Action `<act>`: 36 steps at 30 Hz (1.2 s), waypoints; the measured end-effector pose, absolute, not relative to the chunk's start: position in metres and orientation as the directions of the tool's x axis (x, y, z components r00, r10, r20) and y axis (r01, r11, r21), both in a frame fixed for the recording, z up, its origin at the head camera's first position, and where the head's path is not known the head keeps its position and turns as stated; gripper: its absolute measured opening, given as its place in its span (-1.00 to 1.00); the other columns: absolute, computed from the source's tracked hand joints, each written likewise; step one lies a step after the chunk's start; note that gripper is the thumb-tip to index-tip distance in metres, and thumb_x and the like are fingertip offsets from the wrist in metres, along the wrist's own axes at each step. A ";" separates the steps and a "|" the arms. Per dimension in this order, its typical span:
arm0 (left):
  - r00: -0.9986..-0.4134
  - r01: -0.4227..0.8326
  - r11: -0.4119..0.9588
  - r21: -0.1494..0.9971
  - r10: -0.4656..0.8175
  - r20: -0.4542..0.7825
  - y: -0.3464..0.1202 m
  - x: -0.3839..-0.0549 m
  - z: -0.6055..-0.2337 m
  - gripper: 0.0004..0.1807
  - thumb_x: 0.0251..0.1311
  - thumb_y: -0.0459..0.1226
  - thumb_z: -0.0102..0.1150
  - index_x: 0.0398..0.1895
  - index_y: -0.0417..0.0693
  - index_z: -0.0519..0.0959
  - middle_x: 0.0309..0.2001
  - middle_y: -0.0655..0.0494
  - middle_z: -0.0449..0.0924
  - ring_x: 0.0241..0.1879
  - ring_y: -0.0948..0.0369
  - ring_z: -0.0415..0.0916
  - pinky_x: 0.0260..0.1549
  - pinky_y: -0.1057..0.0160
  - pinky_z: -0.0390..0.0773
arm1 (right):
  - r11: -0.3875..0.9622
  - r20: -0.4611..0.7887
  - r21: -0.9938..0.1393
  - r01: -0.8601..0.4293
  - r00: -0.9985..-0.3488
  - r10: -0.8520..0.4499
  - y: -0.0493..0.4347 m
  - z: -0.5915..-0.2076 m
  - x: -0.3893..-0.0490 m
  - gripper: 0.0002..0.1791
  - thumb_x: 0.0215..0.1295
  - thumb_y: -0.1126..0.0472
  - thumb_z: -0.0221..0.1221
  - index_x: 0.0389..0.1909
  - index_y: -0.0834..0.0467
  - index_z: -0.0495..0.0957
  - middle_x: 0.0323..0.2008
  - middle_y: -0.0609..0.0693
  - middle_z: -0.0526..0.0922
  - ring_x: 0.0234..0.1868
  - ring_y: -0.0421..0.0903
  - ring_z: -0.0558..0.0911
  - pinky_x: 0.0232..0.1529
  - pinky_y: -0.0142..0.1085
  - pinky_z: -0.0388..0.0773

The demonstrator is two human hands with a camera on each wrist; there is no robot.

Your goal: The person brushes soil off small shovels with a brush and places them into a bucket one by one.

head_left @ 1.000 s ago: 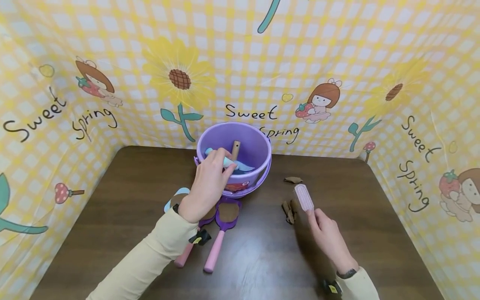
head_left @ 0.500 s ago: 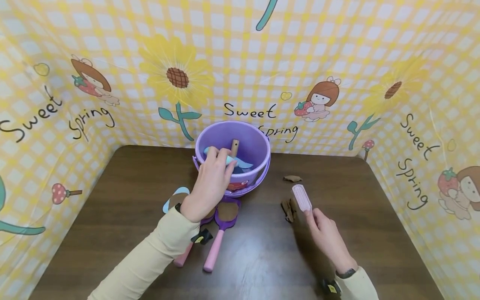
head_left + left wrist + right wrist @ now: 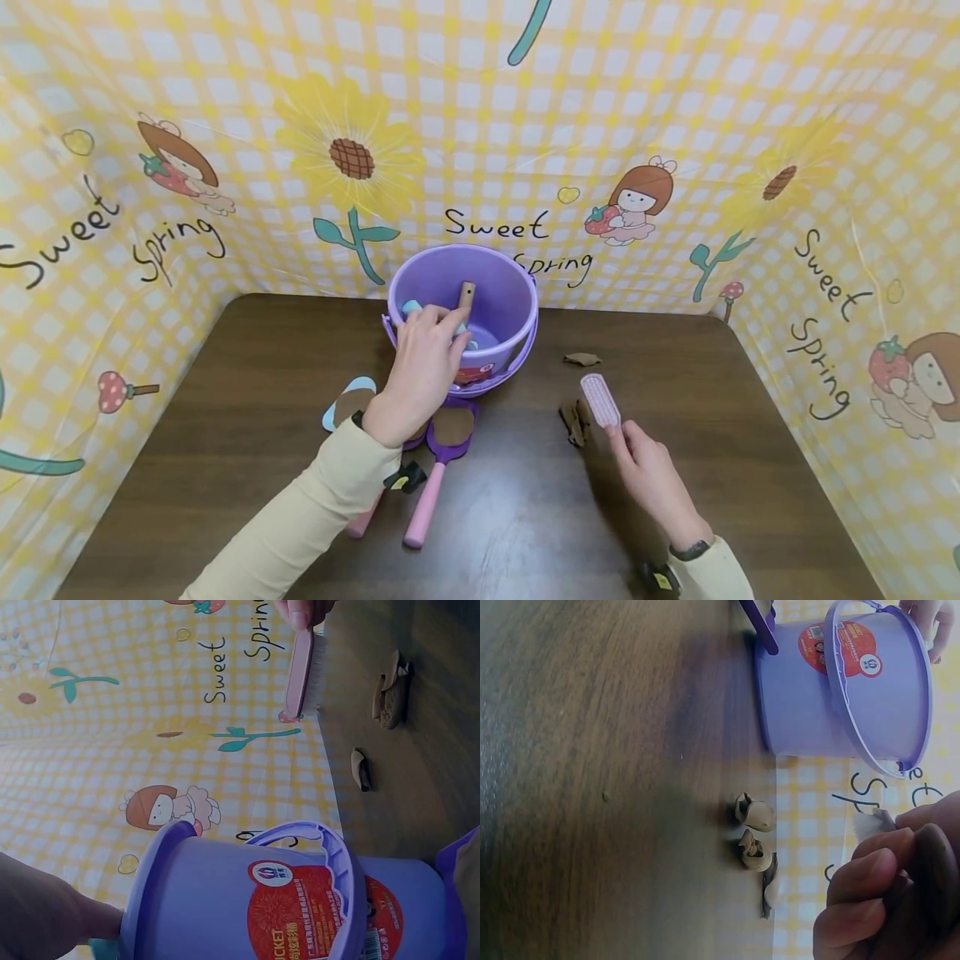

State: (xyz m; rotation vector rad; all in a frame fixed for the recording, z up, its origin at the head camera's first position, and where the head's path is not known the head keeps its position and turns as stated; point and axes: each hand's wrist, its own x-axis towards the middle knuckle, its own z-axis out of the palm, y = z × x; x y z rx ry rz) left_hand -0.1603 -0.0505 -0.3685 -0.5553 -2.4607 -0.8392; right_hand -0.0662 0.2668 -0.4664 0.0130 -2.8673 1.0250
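Tool [image 3: 410, 307]: head view, inside the purple bucket [image 3: 504, 287], held in the bent fingers of the left hand [image 3: 422, 358]; probably light, stiff and smooth, best gripped mid-handle.
Brush [image 3: 600, 400]: head view, pinched by its handle in the right hand [image 3: 656, 475], its head past the fingertips; likely light.
Scraps [image 3: 575, 423]: head view, on the surface [image 3: 510, 475], just left of the right fingers; perhaps fragile.
Bristles [image 3: 315, 679]: left wrist view, beyond the right fingers; probably soft, poor to hold.
Right fingers: right wrist view, curled inward, brush mostly hidden.

One bucket [image 3: 498, 293], one brush [image 3: 600, 402], two pink-handled shovels [image 3: 425, 504], three brown scraps [image 3: 759, 857]
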 end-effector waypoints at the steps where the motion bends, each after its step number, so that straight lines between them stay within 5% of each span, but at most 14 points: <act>1: -0.804 0.509 0.736 0.446 0.220 0.553 -0.051 -0.160 -0.369 -0.75 0.33 -0.38 0.34 0.05 -0.24 0.71 -0.09 -0.24 0.65 -0.11 -0.19 0.51 -0.12 -0.15 0.42 | 0.775 0.092 -0.631 -0.040 -0.995 0.024 0.267 -0.467 -0.066 -0.74 0.62 0.14 0.08 -0.31 0.18 0.43 -0.58 -0.08 0.30 -0.63 -0.16 0.29 -0.61 -0.32 0.25; 11: -0.822 0.425 0.830 0.361 0.187 0.538 -0.050 -0.157 -0.365 -0.91 0.39 -0.28 0.31 -0.16 -0.12 0.68 -0.25 -0.06 0.72 -0.14 -0.12 0.50 -0.09 -0.20 0.30 | 0.774 0.092 -0.632 -0.039 -0.995 0.025 0.266 -0.464 -0.067 -0.74 0.61 0.13 0.11 -0.32 0.17 0.44 -0.58 -0.08 0.32 -0.61 -0.16 0.31 -0.59 -0.33 0.26; 17: -0.837 0.395 0.851 0.345 0.179 0.516 -0.054 -0.156 -0.370 -0.81 0.41 -0.20 0.30 -0.09 -0.15 0.69 -0.12 -0.12 0.70 -0.04 -0.17 0.47 -0.11 -0.18 0.30 | 0.768 0.053 -0.640 -0.010 -0.998 0.032 0.266 -0.465 -0.066 -0.76 0.61 0.12 0.11 -0.26 0.19 0.46 -0.56 -0.06 0.33 -0.61 -0.15 0.32 -0.59 -0.33 0.26; 21: -0.795 0.472 0.785 0.403 0.181 0.578 -0.060 -0.154 -0.377 -0.78 0.36 -0.28 0.34 -0.04 -0.24 0.66 -0.04 -0.23 0.60 -0.03 -0.20 0.45 -0.13 -0.12 0.35 | 0.768 0.037 -0.641 -0.001 -0.999 0.030 0.266 -0.465 -0.065 -0.76 0.61 0.11 0.11 -0.25 0.20 0.47 -0.56 -0.06 0.34 -0.61 -0.15 0.33 -0.60 -0.33 0.26; 28: -0.703 0.589 0.686 0.427 0.176 0.689 -0.069 -0.140 -0.388 -0.84 0.32 -0.37 0.33 -0.11 -0.26 0.60 -0.17 -0.17 0.54 -0.22 -0.06 0.52 -0.28 0.03 0.56 | 0.767 0.103 -0.636 -0.080 -0.994 -0.018 0.264 -0.465 -0.065 -0.77 0.59 0.14 0.14 -0.31 0.16 0.47 -0.58 -0.11 0.34 -0.61 -0.20 0.31 -0.59 -0.34 0.26; 36: -0.751 0.563 0.725 0.396 0.248 0.612 -0.076 -0.116 -0.406 -0.87 0.32 -0.30 0.36 -0.23 -0.10 0.57 -0.37 0.07 0.54 -0.47 0.16 0.52 -0.56 0.20 0.48 | 0.762 0.128 -0.637 -0.121 -0.990 -0.050 0.259 -0.460 -0.066 -0.75 0.58 0.10 0.16 -0.34 0.11 0.46 -0.59 -0.15 0.33 -0.62 -0.25 0.30 -0.60 -0.35 0.25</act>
